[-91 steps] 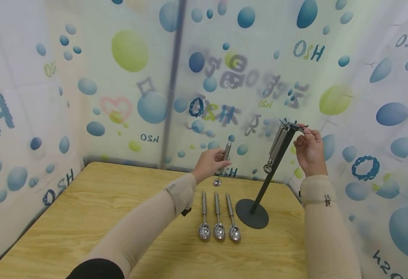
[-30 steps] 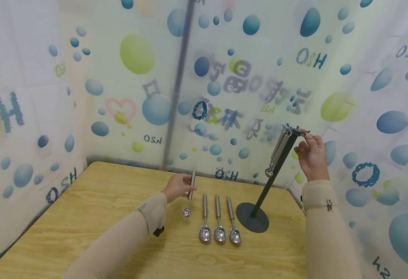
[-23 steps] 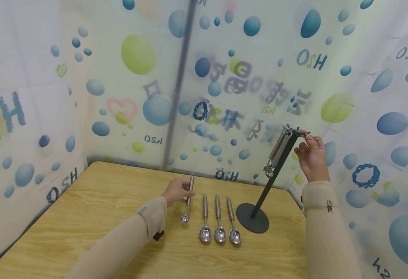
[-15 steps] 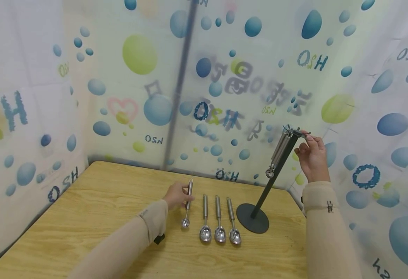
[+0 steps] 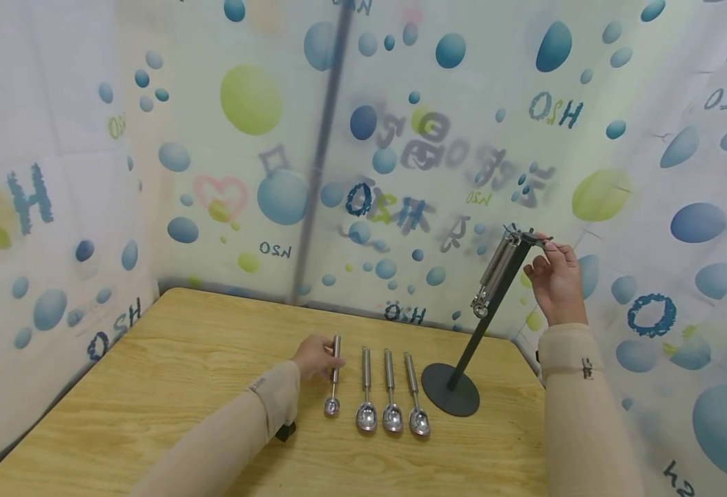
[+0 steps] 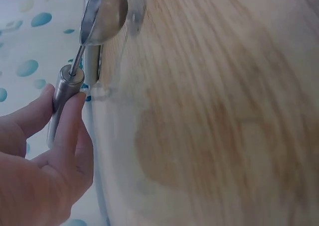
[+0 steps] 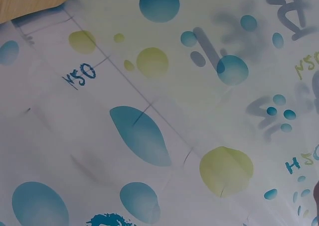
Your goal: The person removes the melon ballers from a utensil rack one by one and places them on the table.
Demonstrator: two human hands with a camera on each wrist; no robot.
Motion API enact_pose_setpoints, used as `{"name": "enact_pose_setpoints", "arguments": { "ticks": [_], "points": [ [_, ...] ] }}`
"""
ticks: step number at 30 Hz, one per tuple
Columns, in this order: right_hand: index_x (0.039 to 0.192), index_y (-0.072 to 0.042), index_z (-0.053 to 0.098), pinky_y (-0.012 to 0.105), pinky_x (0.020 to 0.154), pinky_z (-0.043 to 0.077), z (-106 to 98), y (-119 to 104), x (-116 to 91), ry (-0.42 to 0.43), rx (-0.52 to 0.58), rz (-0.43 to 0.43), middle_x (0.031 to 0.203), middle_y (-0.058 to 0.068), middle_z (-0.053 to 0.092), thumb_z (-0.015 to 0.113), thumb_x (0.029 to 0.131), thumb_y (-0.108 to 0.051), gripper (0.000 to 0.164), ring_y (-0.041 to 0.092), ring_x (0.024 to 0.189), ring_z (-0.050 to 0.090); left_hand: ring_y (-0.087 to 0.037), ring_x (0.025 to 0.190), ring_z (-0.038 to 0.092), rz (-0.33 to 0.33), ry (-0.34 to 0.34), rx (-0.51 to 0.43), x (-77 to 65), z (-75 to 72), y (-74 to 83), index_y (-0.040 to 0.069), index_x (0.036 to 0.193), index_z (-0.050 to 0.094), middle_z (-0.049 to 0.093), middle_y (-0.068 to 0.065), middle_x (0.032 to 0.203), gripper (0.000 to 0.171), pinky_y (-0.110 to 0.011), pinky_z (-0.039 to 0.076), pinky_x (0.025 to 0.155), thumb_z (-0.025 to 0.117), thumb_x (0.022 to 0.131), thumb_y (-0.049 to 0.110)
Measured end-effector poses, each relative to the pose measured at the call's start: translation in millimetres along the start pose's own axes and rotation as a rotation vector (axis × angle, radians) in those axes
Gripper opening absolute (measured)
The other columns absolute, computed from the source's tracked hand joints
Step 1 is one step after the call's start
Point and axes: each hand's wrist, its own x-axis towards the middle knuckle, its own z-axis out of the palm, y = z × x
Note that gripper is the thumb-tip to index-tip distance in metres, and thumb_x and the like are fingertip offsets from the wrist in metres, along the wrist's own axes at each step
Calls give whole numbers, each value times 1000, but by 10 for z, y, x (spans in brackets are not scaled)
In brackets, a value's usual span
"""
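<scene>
My left hand (image 5: 315,357) pinches the handle of a small metal scoop (image 5: 332,406) between thumb and fingers. Its round bowl points toward me, low over the table, left of the row of scoops; I cannot tell whether it touches the wood. In the left wrist view the scoop's deep bowl (image 6: 110,17) shows past the fingertips. My right hand (image 5: 556,279) pinches a hook arm at the top of a black utensil stand (image 5: 450,390). Several thin metal utensils (image 5: 495,269) hang from the stand's other hooks. In the right wrist view only a sliver of the hand shows.
Three larger metal ice cream scoops, a left one (image 5: 366,416), a middle one (image 5: 392,417) and a right one (image 5: 420,421), lie side by side on the wooden table (image 5: 214,324). A patterned curtain (image 5: 276,138) closes off the back and sides.
The left hand has carried the small scoop from above the row, left and down toward the table. The right hand keeps its hold on the stand. The hanging utensils sway slightly.
</scene>
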Motion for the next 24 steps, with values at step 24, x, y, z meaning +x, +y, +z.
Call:
{"name": "enact_pose_setpoints", "arguments": {
  "ticks": [24],
  "points": [
    [87,-3,55,33,63,41,-10,6,28,14,-2,15,112,8,70,57,103,-4,16,19,61,39,-25,77,70,-78,39,-9,9,153,-111,-16,115,63,66,-18,94,36,-33,61,66,79,86,-2]
  ]
}}
